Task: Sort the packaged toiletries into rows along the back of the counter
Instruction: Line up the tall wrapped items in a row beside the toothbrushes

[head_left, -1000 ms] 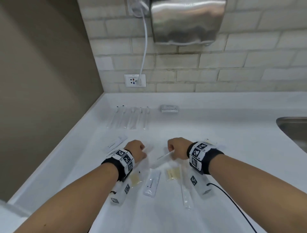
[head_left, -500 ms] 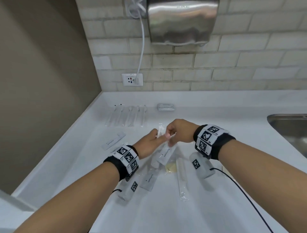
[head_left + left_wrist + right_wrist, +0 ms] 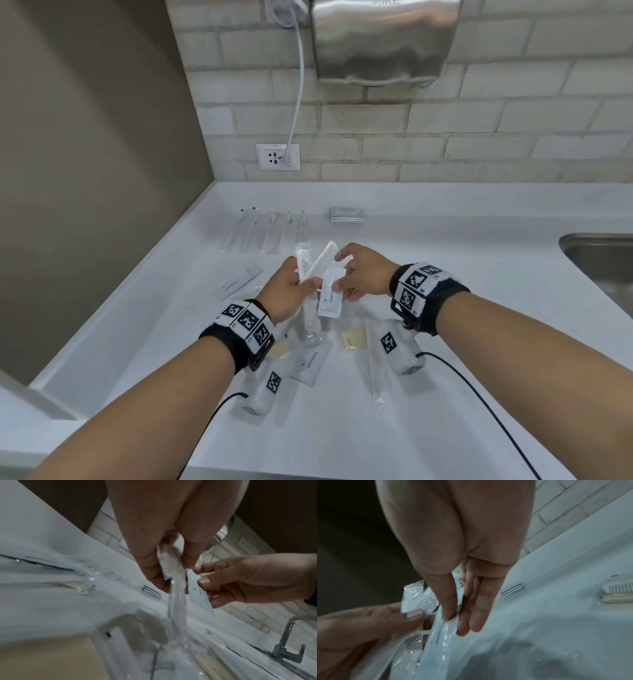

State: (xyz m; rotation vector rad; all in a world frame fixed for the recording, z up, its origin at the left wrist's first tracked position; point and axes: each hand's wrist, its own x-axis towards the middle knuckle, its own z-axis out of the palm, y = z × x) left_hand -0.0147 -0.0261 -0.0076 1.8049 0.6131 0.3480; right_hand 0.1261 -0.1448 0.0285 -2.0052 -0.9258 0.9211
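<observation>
**White sachets and clear sleeves: one row built, the rest loose**

White plastic lies nearest you: on the counter [image 3: 496, 394] below your wrists sit a toothpaste sachet [image 3: 311, 364], a long wrapped comb [image 3: 377, 368] and two small yellowish packets [image 3: 352, 338], all still unsorted. A second toothpaste sachet [image 3: 239, 280] lies apart to the left.

Above them, you hold a mixed bundle off the counter. Your left hand [image 3: 286, 294] pinches two clear-sleeved combs [image 3: 317, 265] between thumb and fingers; the right-wrist view shows their teeth through the wrap. Your right hand [image 3: 363, 274] pinches a white toothpaste sachet [image 3: 330, 296] between thumb and fingers, its lower end hanging free. The sachet touches the combs where your hands meet, so you seem to be separating one kind from the other.

Farther back, a row of five wrapped toothbrushes [image 3: 263, 231] lies side by side near the left corner, and a small flat foil-like pack [image 3: 347, 215] sits just right of that row. That is all the sorted work the pictures show. The steel sink [image 3: 603, 260] lies at the far right.

By my reading you are under halfway: the combs and sachet in your hands, and every loose item near you, still need places along the back.
</observation>
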